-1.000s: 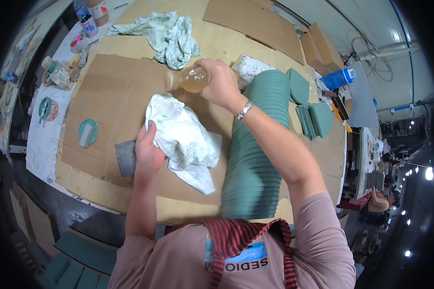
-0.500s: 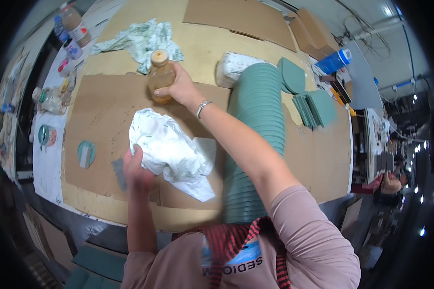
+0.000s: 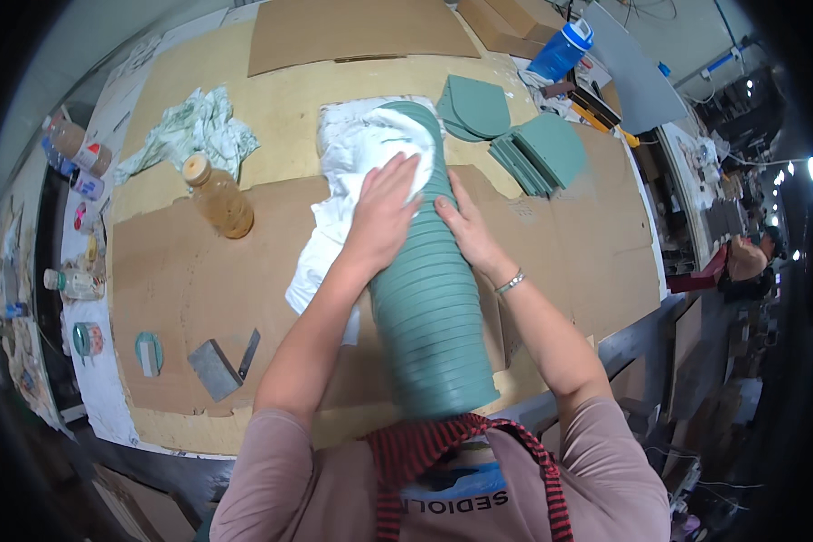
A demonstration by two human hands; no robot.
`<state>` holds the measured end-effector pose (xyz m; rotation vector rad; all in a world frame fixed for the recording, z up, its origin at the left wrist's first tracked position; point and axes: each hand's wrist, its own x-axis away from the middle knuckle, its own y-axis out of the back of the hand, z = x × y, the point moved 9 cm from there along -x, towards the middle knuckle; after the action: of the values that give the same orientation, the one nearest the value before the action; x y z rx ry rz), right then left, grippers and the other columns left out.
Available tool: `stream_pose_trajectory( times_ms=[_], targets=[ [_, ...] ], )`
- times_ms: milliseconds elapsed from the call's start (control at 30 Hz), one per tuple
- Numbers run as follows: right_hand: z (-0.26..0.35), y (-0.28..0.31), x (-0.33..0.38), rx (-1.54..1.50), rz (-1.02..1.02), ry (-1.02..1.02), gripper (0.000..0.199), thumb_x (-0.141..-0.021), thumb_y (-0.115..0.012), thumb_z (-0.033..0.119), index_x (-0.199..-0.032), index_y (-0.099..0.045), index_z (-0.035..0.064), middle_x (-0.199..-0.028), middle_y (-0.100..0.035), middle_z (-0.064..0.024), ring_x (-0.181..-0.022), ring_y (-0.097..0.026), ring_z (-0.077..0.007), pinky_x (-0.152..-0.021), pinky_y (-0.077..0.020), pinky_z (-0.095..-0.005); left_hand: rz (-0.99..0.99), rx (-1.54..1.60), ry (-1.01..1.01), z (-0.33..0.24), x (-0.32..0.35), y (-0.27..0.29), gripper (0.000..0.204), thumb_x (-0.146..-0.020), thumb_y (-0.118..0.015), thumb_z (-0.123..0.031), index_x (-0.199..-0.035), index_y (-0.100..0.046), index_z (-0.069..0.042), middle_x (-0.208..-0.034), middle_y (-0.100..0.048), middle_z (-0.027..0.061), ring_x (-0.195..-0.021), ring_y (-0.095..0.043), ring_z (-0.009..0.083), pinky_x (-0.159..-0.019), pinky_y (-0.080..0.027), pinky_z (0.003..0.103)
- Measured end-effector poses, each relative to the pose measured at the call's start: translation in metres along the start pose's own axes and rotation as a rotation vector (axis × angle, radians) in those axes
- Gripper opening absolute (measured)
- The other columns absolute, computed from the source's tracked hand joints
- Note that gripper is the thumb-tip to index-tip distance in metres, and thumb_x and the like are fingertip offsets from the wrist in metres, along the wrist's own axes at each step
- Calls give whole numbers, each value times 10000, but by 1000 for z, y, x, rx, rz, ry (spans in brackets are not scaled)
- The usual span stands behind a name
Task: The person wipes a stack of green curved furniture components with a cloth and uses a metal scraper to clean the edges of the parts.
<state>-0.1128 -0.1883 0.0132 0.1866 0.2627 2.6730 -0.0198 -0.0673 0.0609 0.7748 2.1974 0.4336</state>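
A long row of green stacked plates (image 3: 429, 298) lies on its side across the cardboard-covered table (image 3: 181, 280), running from my chest to the far middle. My left hand (image 3: 384, 212) presses a white cloth (image 3: 357, 158) flat against the upper left side of the row. My right hand (image 3: 465, 230) rests with spread fingers on the row's right side, holding nothing. A bracelet circles my right wrist. An amber bottle (image 3: 219, 199) with a tan cap stands upright on the cardboard, left of the cloth, apart from both hands.
A green-white rag (image 3: 190, 131) lies at the far left. More green pieces (image 3: 515, 135) are stacked at the far right, beside a blue bottle (image 3: 560, 50). A grey block and scraper (image 3: 221, 366) lie near the front edge. Several small bottles (image 3: 72, 163) line the left side.
My right hand set the amber bottle down on the cardboard and moved onto the green row. My left hand carried the white cloth from the cardboard up onto the row.
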Motion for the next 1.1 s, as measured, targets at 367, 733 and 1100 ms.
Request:
stream_pose_trajectory(
  times_ms=[367,733,1100],
  targets=[
    [-15,4,-9,-203,-20,52,900,-951,-631,410,-1515,-172,-120,-1543,-300,-310,-1454,-299,-345,-1173,-268,-366,163,400,310,6,-29,-14,427,-977,-552,-124,-1366,-521,49,-1382,-583,183,-1329,-482,241,-1139,-310,351],
    [-19,9,-8,-103,-94,93,920,-928,-645,438,-1493,-207,-142,-1557,-253,-320,-1476,-244,-373,-1202,-218,-384,-25,502,537,45,-7,8,328,-976,-550,-94,-1264,-610,52,-1097,-666,31,-1000,-566,116,-929,-436,265],
    [-16,13,-9,-56,-126,125,922,-896,-684,423,-1481,-243,-136,-1544,-277,-315,-1452,-281,-392,-1190,-246,-400,-112,464,834,136,71,32,264,-953,-581,-37,-1179,-642,84,-1071,-695,81,-984,-634,139,-900,-496,310]
  ],
)
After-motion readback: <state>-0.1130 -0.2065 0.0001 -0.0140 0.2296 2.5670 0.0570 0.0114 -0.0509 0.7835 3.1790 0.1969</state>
